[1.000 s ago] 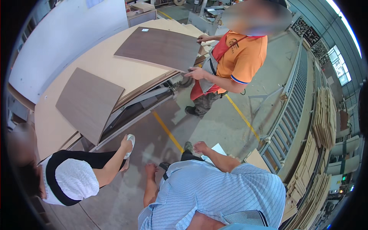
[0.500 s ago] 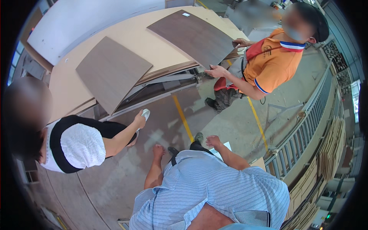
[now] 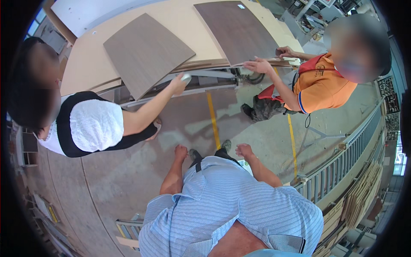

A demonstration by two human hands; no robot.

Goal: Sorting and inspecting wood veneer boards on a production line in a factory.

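My left hand (image 3: 181, 151) hangs low in front of my body, fingers curled closed with nothing visible in them. On the other side, my right hand (image 3: 244, 150) is also curled, and no object shows in it. Near my right forearm is a white sheet with a green mark (image 3: 245, 166), partly hidden; I cannot tell what supports it. Beyond my hands, a grey-brown panel (image 3: 147, 53) and a darker brown panel (image 3: 235, 32) lie on a stack of beige boards (image 3: 175, 36). Neither hand touches them.
A person in white and black (image 3: 94, 122) at left holds a small white object (image 3: 186, 78). A person in orange (image 3: 323, 83) stands at right, hands by the dark panel. A metal railing (image 3: 338, 165) and stacked boards (image 3: 364, 195) line the right side. Yellow lines (image 3: 213, 115) cross the floor.
The person at left has stretched an arm toward the grey-brown panel's near edge. The person at right has opened a hand beside the dark panel. The whole view has shifted; my hands stay curled.
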